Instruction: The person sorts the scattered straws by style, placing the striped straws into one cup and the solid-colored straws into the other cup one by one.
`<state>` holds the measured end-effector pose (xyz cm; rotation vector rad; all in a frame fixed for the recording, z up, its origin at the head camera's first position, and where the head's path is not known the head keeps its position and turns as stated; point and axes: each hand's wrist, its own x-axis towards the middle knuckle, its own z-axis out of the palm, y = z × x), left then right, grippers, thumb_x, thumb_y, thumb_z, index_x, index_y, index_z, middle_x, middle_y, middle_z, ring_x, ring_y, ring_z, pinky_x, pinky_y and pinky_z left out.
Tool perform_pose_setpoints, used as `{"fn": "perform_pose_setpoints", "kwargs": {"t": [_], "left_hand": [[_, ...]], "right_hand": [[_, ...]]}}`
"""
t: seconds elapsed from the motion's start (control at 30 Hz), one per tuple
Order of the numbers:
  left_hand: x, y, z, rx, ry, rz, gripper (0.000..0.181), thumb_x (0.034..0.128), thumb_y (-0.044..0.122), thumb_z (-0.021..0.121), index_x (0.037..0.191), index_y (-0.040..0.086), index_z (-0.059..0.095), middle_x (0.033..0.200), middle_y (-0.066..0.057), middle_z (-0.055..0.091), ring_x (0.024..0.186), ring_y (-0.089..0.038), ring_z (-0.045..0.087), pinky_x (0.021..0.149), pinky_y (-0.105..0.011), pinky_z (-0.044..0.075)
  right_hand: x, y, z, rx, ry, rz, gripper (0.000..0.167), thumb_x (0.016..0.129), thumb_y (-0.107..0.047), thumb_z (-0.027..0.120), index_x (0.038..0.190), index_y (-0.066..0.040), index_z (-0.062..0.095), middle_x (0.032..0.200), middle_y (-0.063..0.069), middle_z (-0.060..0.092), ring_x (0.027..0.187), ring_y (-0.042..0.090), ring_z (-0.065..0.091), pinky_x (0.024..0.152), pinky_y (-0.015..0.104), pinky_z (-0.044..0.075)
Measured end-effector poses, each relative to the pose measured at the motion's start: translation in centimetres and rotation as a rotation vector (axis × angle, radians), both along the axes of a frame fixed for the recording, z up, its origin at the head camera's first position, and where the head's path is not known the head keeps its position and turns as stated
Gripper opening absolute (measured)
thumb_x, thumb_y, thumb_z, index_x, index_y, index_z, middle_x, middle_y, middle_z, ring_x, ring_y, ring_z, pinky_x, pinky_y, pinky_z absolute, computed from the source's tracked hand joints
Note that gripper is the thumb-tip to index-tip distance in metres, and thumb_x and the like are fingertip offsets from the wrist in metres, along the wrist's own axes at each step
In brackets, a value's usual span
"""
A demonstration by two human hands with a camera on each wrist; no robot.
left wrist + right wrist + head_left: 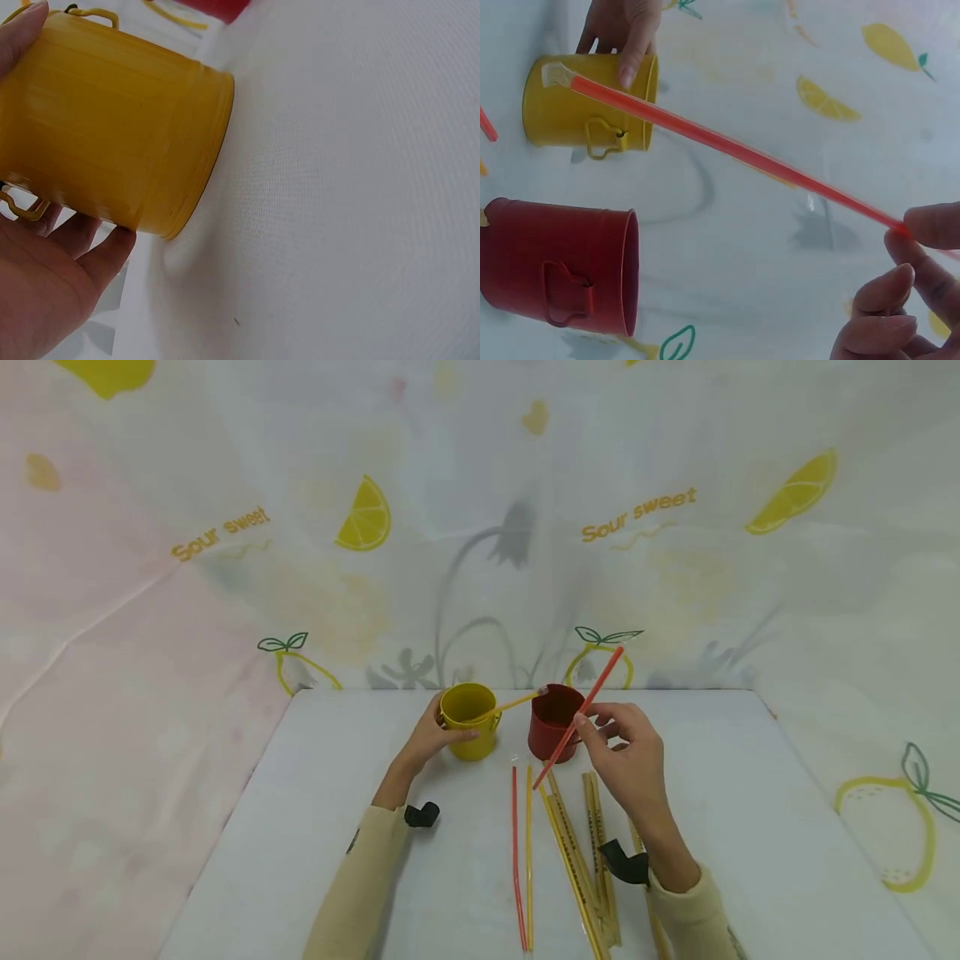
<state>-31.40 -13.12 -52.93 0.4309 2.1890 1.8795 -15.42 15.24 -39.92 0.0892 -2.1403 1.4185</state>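
Note:
My left hand [424, 741] grips a small yellow metal bucket [112, 120] with side handles, thumb on one side and fingers on the other. A yellow straw [517, 701] stands in this bucket, leaning right over its rim. Between the thumb and fingertips of my right hand [633, 764] is a red drinking straw [705, 136] with a clear wrapper end, held slanting and raised. In the head view it passes in front of a red bucket [546, 735], which stands right of the yellow one. Whether it touches that bucket, I cannot tell.
On the white table [262, 827] lie another red straw [517, 852] and a thin yellow straw [529, 860]. Several tan printed strips [570, 852] lie beside them, partly under my right forearm. A lemon-print cloth [480, 527] hangs behind.

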Motion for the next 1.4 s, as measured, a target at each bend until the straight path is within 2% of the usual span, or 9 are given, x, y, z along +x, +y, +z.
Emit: {"fn": "perform_pose_setpoints", "kwargs": {"t": [0.27,0.5,0.77,0.8,0.83,1.0,1.07,1.17,1.4], "left_hand": [[0.0,0.2,0.0,0.016,0.027,0.010,0.087,0.0771,0.019,0.086,0.147,0.020,0.036,0.141,-0.004,0.046,0.130,-0.026,0.043,0.110,-0.051,0.032],[0.0,0.1,0.1,0.024,0.021,0.005,0.086,0.0777,0.019,0.086,0.148,0.020,0.035,0.141,-0.005,0.046,0.130,-0.026,0.043,0.110,-0.051,0.031],[-0.2,0.1,0.3,0.018,0.019,-0.013,0.089,0.0803,0.014,0.083,0.151,0.016,0.030,0.146,-0.010,0.042,0.133,-0.029,0.040,0.110,-0.049,0.031],[0.1,0.2,0.7,0.020,0.015,-0.015,0.089,0.0803,0.013,0.083,0.151,0.014,0.030,0.145,-0.011,0.042,0.133,-0.030,0.041,0.110,-0.049,0.032],[0.3,0.2,1.1,0.020,0.011,-0.017,0.088,0.0805,0.012,0.082,0.151,0.013,0.030,0.145,-0.012,0.042,0.132,-0.031,0.041,0.110,-0.049,0.032],[0.4,0.4,0.6,0.038,0.020,-0.009,0.085,0.0797,0.012,0.083,0.149,0.014,0.034,0.143,-0.009,0.045,0.130,-0.028,0.043,0.110,-0.048,0.032],[-0.1,0.4,-0.3,0.041,0.026,-0.002,0.084,0.0787,0.015,0.085,0.147,0.018,0.036,0.141,-0.006,0.047,0.130,-0.025,0.043,0.112,-0.046,0.030],[-0.1,0.3,-0.3,0.041,0.027,0.012,0.083,0.0766,0.017,0.086,0.145,0.019,0.039,0.139,-0.004,0.049,0.129,-0.023,0.044,0.112,-0.046,0.030],[0.0,0.3,-0.4,0.035,0.042,0.035,0.085,0.0743,0.023,0.089,0.144,0.020,0.041,0.137,-0.002,0.050,0.128,-0.024,0.046,0.111,-0.047,0.031]], "right_hand": [[0.2,-2.5,3.2,-0.076,0.092,-0.061,0.010,0.088,0.004,0.070,0.097,0.008,0.071,0.082,0.015,0.055,0.070,0.011,0.054,0.053,0.017,0.041],[-1.1,-3.7,3.4,-0.174,0.173,-0.055,0.012,0.089,0.003,0.068,0.098,0.010,0.069,0.080,0.015,0.052,0.070,0.013,0.055,0.053,0.015,0.043],[-2.5,-5.2,2.5,-0.258,0.260,-0.086,0.012,0.089,0.003,0.069,0.099,0.010,0.070,0.080,0.018,0.051,0.064,0.016,0.050,0.054,0.019,0.042],[-2.6,-5.4,2.3,-0.259,0.265,-0.089,0.012,0.089,0.002,0.069,0.099,0.010,0.070,0.080,0.019,0.051,0.064,0.017,0.050,0.054,0.019,0.042],[-2.9,-5.4,1.7,-0.257,0.269,-0.093,0.012,0.090,-0.001,0.070,0.099,0.007,0.072,0.080,0.016,0.052,0.064,0.017,0.050,0.055,0.019,0.043],[-4.4,-5.6,-1.0,-0.258,0.289,-0.092,0.011,0.089,-0.007,0.073,0.098,0.000,0.075,0.080,0.011,0.055,0.064,0.015,0.050,0.055,0.019,0.044],[-4.2,-6.1,-0.9,-0.257,0.296,-0.082,0.011,0.088,-0.003,0.073,0.097,0.003,0.075,0.081,0.017,0.054,0.064,0.014,0.049,0.055,0.018,0.043],[-3.4,-7.1,-0.1,-0.239,0.296,-0.064,0.010,0.086,0.004,0.073,0.094,0.010,0.073,0.083,0.026,0.054,0.066,0.012,0.048,0.056,0.018,0.042],[-3.3,-8.3,-1.0,-0.197,0.285,-0.038,0.011,0.082,0.007,0.075,0.092,0.010,0.073,0.083,0.022,0.055,0.066,0.015,0.049,0.057,0.016,0.041]]}}
